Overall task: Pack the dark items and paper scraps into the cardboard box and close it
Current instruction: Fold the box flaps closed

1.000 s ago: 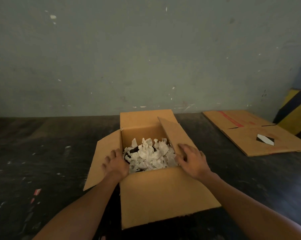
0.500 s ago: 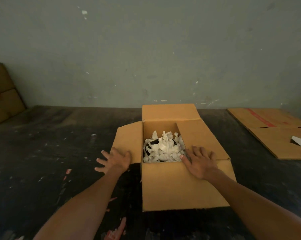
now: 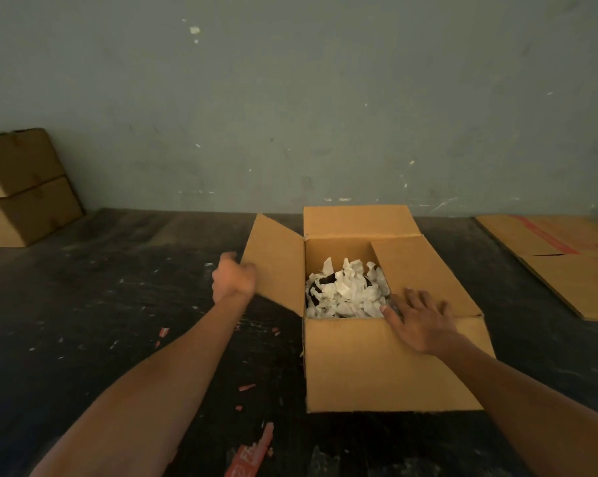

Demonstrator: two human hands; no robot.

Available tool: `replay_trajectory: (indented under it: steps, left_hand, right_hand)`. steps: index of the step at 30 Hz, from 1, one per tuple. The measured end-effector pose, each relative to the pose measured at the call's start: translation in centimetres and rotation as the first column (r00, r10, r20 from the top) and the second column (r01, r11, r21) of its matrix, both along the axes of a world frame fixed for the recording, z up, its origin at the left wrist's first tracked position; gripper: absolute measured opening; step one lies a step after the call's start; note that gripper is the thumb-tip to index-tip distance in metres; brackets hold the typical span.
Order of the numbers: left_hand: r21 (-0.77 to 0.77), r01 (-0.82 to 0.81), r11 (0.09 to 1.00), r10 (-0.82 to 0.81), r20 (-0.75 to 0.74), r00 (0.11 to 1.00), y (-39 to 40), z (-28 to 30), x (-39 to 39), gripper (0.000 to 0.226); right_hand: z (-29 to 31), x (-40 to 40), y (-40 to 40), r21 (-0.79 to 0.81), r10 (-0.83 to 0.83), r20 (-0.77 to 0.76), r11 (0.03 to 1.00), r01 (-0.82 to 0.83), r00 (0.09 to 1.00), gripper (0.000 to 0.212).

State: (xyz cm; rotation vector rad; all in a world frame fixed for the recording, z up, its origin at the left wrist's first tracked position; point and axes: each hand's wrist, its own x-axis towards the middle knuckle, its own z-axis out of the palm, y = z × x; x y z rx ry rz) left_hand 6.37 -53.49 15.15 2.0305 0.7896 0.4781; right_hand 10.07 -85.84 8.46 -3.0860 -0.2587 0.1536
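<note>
The cardboard box (image 3: pixel 394 366) is set on the dark floor (image 3: pixel 118 304), packed with white paper scraps (image 3: pixel 345 290) through which dark items (image 3: pixel 326 279) are glimpsed. Its left flap (image 3: pixel 276 263) is gripped at the outer edge by the left hand (image 3: pixel 233 278), fingers curled, probably to be folded inward. The right flap (image 3: pixel 424 273) is pressed flat over the opening by the open right hand (image 3: pixel 419 320). Beyond the box, the far flap (image 3: pixel 359 220) is raised. Stacked boxes (image 3: pixel 22 187) are kept far left, flattened cardboard (image 3: pixel 566 263) right; nothing blocks closing.
</note>
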Motion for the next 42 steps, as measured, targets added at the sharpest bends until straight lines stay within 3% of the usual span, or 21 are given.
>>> replay_trajectory:
  steps: [4,8,11,14,17,20,22,25,27,30,35,39,41,42]
  left_hand:
    - [0.073,0.177,0.982,-0.187,0.185,0.965,-2.8,2.0,0.7,0.040]
    - [0.178,0.448,0.876,-0.481,0.262,0.837,-5.7,1.7,0.9,0.049]
    - [0.224,0.624,0.748,-0.661,0.169,0.732,-7.4,0.5,0.6,0.056]
    - [0.195,0.798,0.570,-0.810,-0.030,0.586,-7.6,-2.0,0.6,0.050]
    - [0.247,0.839,0.485,-0.821,-0.204,0.534,-6.8,-4.7,1.0,0.043]
    - [0.259,0.797,0.546,-0.773,-0.210,0.598,-5.7,-6.4,1.4,0.054]
    - [0.248,0.776,0.580,-0.763,-0.168,0.624,-5.0,-7.3,1.7,0.038]
    - [0.210,0.777,0.594,-0.781,-0.083,0.619,-4.6,-8.2,1.9,0.034]
    - [0.170,0.775,0.608,-0.784,-0.023,0.620,-4.7,-8.6,1.9,0.038]
    - [0.140,0.748,0.649,-0.759,0.039,0.650,-5.1,-8.9,1.7,0.038]
    - [0.084,0.749,0.658,-0.753,0.087,0.652,-5.2,-9.1,1.8,0.039]
    - [-0.028,0.744,0.668,-0.738,0.100,0.667,-5.1,-8.9,1.8,0.041]
    - [-0.100,0.730,0.676,-0.720,0.120,0.684,-5.2,-8.5,1.7,0.043]
    - [-0.142,0.724,0.675,-0.711,0.135,0.690,-5.2,-8.2,1.5,0.043]
  right_hand:
    - [0.0,-0.1,0.0,0.006,0.002,-0.014,1.000,-0.002,1.000,0.067]
    - [0.1,-0.2,-0.1,0.015,0.014,-0.020,1.000,-0.014,1.000,0.068]
    - [0.3,-0.4,-0.4,0.021,0.052,-0.032,0.998,-0.051,0.998,0.068]
    - [0.5,-0.8,-1.4,0.066,0.119,-0.026,0.991,-0.117,0.993,0.065]
    - [0.4,-1.4,-2.9,0.089,0.167,-0.004,0.982,-0.166,0.986,0.060]
    - [0.3,-1.8,-4.9,0.052,0.183,0.018,0.982,-0.183,0.983,0.057]
    - [0.2,-2.1,-6.7,0.056,0.145,0.022,0.988,-0.146,0.989,0.053]
    - [-0.1,-2.2,-9.2,0.173,-0.071,0.001,0.983,0.070,0.997,0.049]
    - [0.0,-2.6,-10.4,0.361,-0.238,-0.102,0.896,0.259,0.966,0.052]
    - [0.8,-3.5,-10.9,0.602,-0.250,-0.327,0.688,0.405,0.911,0.060]
    - [2.1,-3.6,-11.8,0.669,-0.241,-0.303,0.635,0.386,0.922,0.051]
    - [3.9,-3.0,-12.8,0.691,-0.239,-0.450,0.517,0.505,0.860,0.033]
    - [5.0,-3.0,-13.5,0.700,-0.195,-0.562,0.407,0.587,0.804,0.033]
    - [5.4,-3.0,-13.8,0.732,-0.141,-0.602,0.296,0.614,0.786,0.035]
